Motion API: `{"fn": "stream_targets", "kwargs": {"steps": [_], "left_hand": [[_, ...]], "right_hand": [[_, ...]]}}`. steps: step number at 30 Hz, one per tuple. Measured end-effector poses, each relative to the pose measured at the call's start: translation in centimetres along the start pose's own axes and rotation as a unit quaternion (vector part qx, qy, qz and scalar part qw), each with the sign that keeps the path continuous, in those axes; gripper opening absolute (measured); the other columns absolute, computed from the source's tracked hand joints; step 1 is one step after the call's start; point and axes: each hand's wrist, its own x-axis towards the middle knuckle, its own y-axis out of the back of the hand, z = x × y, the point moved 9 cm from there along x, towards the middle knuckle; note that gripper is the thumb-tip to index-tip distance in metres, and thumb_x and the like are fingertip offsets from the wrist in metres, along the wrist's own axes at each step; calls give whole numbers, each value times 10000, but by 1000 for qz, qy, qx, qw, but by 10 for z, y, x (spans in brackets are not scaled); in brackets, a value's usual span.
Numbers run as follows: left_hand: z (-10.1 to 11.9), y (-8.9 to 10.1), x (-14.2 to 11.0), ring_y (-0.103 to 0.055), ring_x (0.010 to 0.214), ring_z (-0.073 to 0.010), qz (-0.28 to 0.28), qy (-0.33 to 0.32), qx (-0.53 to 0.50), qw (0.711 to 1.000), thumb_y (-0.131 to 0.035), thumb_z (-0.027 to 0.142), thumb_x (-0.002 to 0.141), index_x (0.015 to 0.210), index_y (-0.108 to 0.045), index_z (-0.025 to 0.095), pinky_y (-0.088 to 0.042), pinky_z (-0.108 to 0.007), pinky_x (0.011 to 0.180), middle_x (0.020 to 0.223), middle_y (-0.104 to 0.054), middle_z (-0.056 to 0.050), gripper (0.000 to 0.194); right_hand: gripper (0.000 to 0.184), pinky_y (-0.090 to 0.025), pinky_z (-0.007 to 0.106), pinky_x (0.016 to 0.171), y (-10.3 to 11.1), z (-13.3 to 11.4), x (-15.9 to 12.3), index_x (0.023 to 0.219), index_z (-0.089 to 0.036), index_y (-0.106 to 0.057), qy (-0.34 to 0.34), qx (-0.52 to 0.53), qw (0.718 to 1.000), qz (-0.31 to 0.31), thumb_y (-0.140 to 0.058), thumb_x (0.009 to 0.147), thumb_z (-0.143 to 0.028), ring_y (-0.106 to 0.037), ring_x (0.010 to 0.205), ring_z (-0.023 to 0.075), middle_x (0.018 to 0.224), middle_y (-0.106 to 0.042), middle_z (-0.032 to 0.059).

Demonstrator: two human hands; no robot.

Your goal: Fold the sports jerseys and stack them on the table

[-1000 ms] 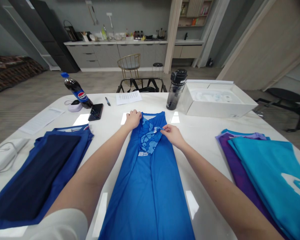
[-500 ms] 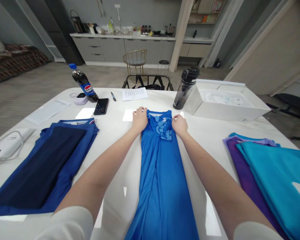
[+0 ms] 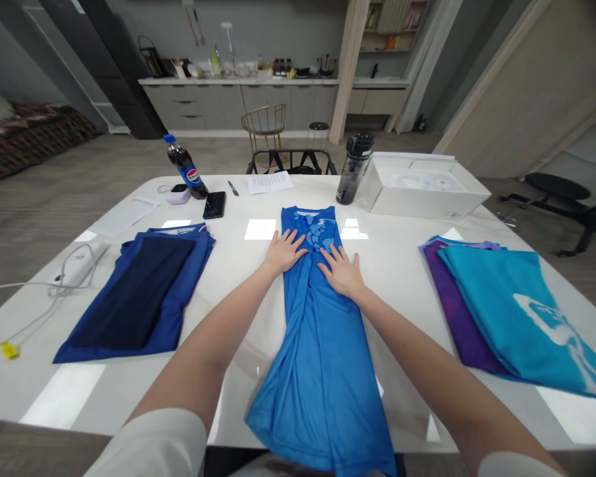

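Observation:
A blue jersey (image 3: pixel 322 358), folded into a long strip, lies on the white table with its patterned collar end away from me and its lower end hanging over the near edge. My left hand (image 3: pixel 285 252) rests flat on its left side, fingers spread. On its right side, just below the light-blue pattern, my right hand (image 3: pixel 342 270) lies with fingers spread too. Neither hand grips the cloth. Creases run down the middle of the jersey, and its lower end flares out.
Folded dark blue clothes (image 3: pixel 144 291) lie at left, teal and purple ones (image 3: pixel 496 298) at right. At the back stand a cola bottle (image 3: pixel 186 165), a phone (image 3: pixel 214 205), a tumbler (image 3: pixel 353 169) and a white box (image 3: pixel 422 199). A power strip (image 3: pixel 79 265) with cable lies far left.
Both hands have let go of the collar corners and moved down onto the jersey, fingers now spread flat. The view has shifted, showing the table's near edge and the jersey's lower end.

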Motion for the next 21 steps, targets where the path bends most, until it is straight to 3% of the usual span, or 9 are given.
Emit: {"fn": "stream_targets", "kwargs": {"steps": [2, 4, 7, 10, 13, 17, 21], "left_hand": [[17, 18, -10, -299, 1526, -321, 26, -19, 18, 999, -417, 425, 1042, 1560, -417, 216, -120, -551, 1259, 1638, -375, -131, 559], [37, 35, -31, -398, 1461, -299, 38, -22, 24, 999, -443, 355, 1032, 1509, -466, 196, -211, -493, 1231, 1581, -452, -145, 503], [54, 49, -81, -594, 1226, -295, 19, 43, 18, 999, -455, 343, 1023, 1328, -581, 169, -387, -455, 1070, 1322, -643, -159, 373], [62, 52, -141, -674, 1013, -284, -35, 100, -8, 994, -464, 431, 1020, 1144, -636, 175, -443, -426, 932, 1077, -716, -119, 332], [70, 48, -195, -688, 956, -288, -79, 128, -26, 988, -469, 558, 998, 1010, -668, 173, -454, -409, 876, 1002, -724, -114, 434], [80, 44, -247, -682, 1000, -307, -88, 165, -18, 982, -482, 616, 972, 972, -687, 161, -464, -404, 869, 1031, -711, -138, 499], [97, 43, -276, -672, 1071, -306, -103, 173, -22, 979, -545, 498, 962, 993, -689, 165, -468, -381, 878, 1078, -713, -140, 364]], "right_hand": [[576, -173, 757, 1141, 5, 0, -7, 1589, -310, -370, -20, 6, 1000, 9, -329, 1062, -539, -257, 1515, 369, 1672, -306, 94], [527, -211, 726, 1144, 18, -8, -17, 1539, -266, -449, -10, 15, 999, 39, -389, 1060, -477, -306, 1486, 362, 1635, -368, 125], [403, -341, 571, 1120, 35, -31, -43, 1409, -233, -579, 63, 40, 995, 68, -495, 1034, -354, -467, 1350, 313, 1476, -538, 148], [284, -431, 415, 989, 38, -56, -75, 1264, -237, -666, 142, 72, 987, 30, -552, 1011, -294, -580, 1168, 263, 1243, -661, 112], [231, -432, 344, 904, 36, -77, -106, 1201, -233, -685, 191, 99, 976, -14, -567, 1005, -264, -621, 1069, 231, 1099, -692, 75], [332, -434, 305, 839, 32, -93, -139, 1328, -236, -617, 204, 118, 971, -35, -544, 1004, -219, -646, 959, 201, 1123, -687, 64], [493, -436, 300, 806, 30, -104, -156, 1451, -257, -522, 199, 86, 976, -35, -514, 972, -141, -638, 927, 204, 1222, -637, 80]]}}
